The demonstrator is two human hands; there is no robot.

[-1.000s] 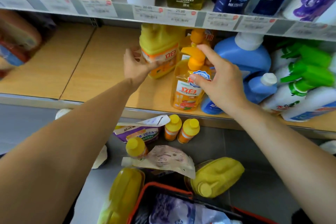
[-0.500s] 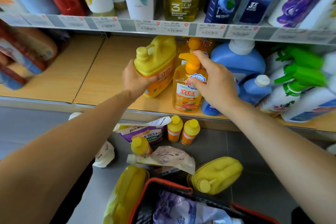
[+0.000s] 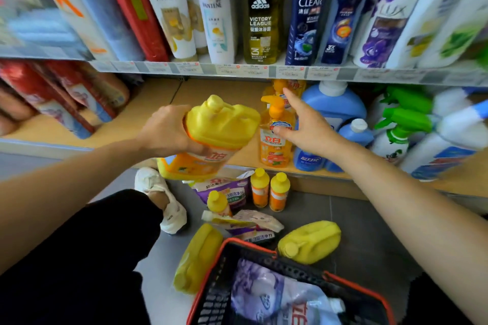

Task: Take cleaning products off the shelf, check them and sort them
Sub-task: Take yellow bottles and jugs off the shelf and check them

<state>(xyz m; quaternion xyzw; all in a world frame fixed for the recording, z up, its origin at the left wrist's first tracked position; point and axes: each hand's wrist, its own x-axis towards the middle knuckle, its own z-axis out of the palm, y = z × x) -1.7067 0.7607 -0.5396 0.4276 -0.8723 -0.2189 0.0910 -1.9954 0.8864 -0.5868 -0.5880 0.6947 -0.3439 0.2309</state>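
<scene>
My left hand grips a yellow detergent jug with an orange label. It holds the jug tilted in the air in front of the wooden lower shelf. An orange pump bottle stands upright on that shelf just right of the jug. My right hand is beside the bottle with its fingers straight. Its thumb touches the bottle's label and its forefinger points up past the pump. A second orange bottle stands behind, partly hidden.
Blue detergent bottles and green-trigger sprayers fill the shelf's right side. On the floor lie two small orange bottles, purple pouches, two yellow jugs and a red-rimmed basket. Shampoo bottles line the upper shelf.
My left hand has lifted the yellow jug off the shelf and brought it toward me. My right hand has let go of the pump bottle and straightened its fingers.
</scene>
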